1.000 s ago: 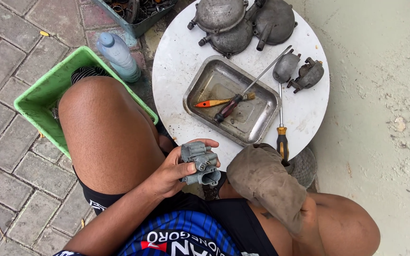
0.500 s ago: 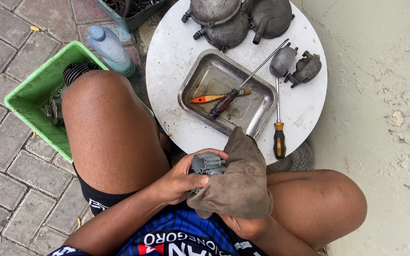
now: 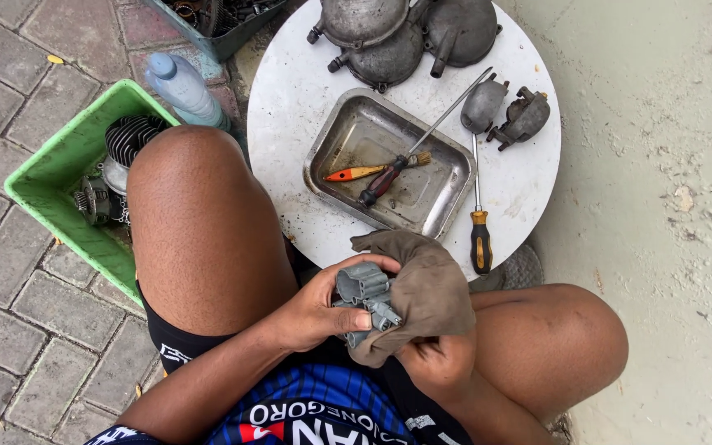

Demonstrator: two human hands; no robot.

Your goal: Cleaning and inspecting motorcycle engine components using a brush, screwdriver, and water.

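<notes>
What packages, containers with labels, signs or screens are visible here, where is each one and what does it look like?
Plastic bottle: on the paving between the green crate and the round white table, lying tilted; clear with a pale blue cap, and no label can be made out.
Shirt print: at the bottom edge, on the person's blue and black shirt; white letters with a red patch.
No signs or screens.

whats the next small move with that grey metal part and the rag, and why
Probably turn the grey cast-metal engine part in the left hand to bring an uncovered face to the brown cloth rag. The rag, draped over the right hand, presses only on its right side; the left faces sit bare.
</notes>
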